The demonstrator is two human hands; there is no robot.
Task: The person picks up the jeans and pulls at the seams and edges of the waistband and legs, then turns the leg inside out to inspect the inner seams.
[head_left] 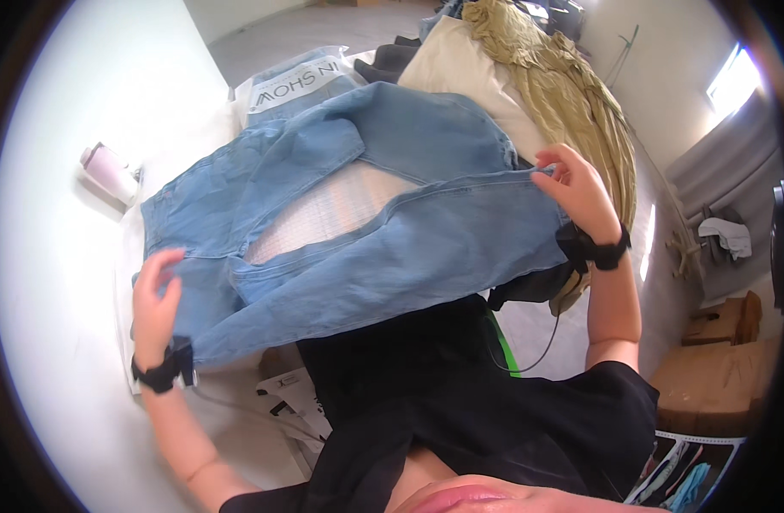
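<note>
Both hands are spreading the blue jeans (pixel 366 214): left hand (pixel 155 299) fingers pinching one edge, right hand (pixel 580 192) gripping the other (keep tension even, fabric flat).

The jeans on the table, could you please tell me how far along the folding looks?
Done: the light-blue jeans lie spread on the white table, legs bent across each other. In hand: the left hand grips one hem edge, the right hand pinches the other. Left: they are not yet a compact fold; an olive garment waits behind.
</note>
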